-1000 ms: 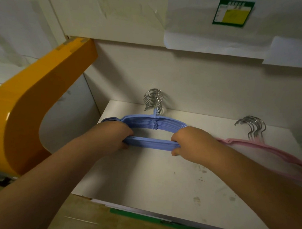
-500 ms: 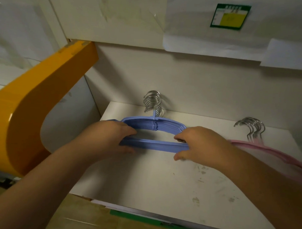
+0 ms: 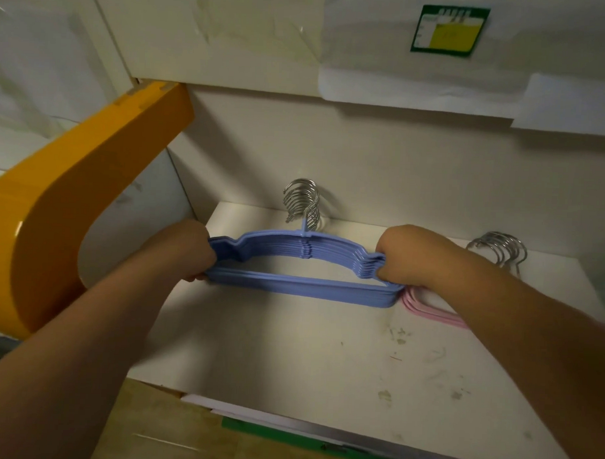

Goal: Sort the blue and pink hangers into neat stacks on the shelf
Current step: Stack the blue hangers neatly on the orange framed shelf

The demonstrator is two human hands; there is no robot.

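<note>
A stack of several blue hangers (image 3: 302,284) lies on the white shelf (image 3: 289,359), metal hooks (image 3: 302,203) pointing at the back wall. My left hand (image 3: 182,251) grips the stack's left end and my right hand (image 3: 408,255) grips its right end, fingers curled round the shoulders. A stack of pink hangers (image 3: 428,311) lies to the right, mostly hidden under my right forearm, with its metal hooks (image 3: 499,250) showing behind.
A curved orange panel (image 3: 65,214) stands at the shelf's left side. The back wall is close behind the hooks. A green and yellow label (image 3: 447,30) hangs above. The shelf's front half is bare, with smudges.
Both hands slid outward from the middle of the blue stack to its two ends. The whole blue stack now shows between them.
</note>
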